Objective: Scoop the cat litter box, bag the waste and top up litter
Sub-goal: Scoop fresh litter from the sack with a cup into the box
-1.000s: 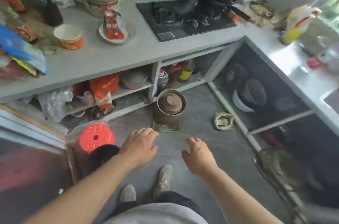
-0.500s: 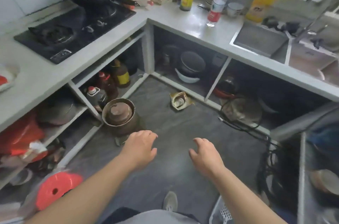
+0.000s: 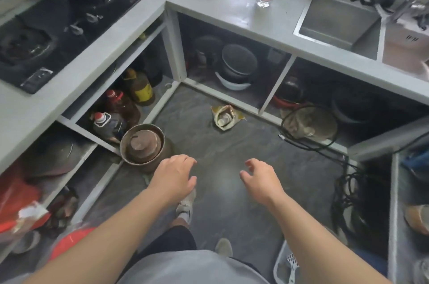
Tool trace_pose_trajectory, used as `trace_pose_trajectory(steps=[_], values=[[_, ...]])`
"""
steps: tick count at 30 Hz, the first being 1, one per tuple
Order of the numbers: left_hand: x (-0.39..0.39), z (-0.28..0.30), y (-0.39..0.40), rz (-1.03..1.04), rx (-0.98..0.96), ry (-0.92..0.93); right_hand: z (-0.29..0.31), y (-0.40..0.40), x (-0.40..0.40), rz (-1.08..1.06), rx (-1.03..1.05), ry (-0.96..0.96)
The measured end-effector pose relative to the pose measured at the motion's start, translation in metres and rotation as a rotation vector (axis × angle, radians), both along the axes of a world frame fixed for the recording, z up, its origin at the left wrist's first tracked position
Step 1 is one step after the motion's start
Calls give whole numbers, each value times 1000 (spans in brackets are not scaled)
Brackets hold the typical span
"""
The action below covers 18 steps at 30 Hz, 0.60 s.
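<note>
Reaching over the floor (image 3: 220, 149), my left hand (image 3: 173, 176) and right hand (image 3: 261, 179) hang half-open, empty; slotted scoop (image 3: 293, 261) at its lower-right edge warrants a firm handle grip.

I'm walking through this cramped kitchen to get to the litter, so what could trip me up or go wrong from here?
The black cable lies looped on the floor to your right, so a foot could snag it. The old metal pot sits on the floor just beyond your left hand, easy to kick. Both hands are empty, the right hand too, so nothing could spill yet.

A home kitchen: gas hob (image 3: 58, 28), sink (image 3: 339, 23), pots under the counter (image 3: 220, 5).
</note>
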<state>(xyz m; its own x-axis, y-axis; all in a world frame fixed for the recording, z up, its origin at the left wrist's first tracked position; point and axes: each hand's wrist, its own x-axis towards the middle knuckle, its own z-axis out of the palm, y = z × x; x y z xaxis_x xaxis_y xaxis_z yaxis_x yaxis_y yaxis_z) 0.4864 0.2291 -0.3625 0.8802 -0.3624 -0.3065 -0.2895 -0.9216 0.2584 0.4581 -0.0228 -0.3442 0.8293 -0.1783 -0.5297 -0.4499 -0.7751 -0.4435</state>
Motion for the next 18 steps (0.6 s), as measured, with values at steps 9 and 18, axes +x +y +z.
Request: trace_pose_trajectory(steps=[9,18], values=[[142,-18,30,-95,-26,68,0,31,120,-188,3,78],[243,-37,-7,-158,-31,147,-29,3,203,-323,54,142]])
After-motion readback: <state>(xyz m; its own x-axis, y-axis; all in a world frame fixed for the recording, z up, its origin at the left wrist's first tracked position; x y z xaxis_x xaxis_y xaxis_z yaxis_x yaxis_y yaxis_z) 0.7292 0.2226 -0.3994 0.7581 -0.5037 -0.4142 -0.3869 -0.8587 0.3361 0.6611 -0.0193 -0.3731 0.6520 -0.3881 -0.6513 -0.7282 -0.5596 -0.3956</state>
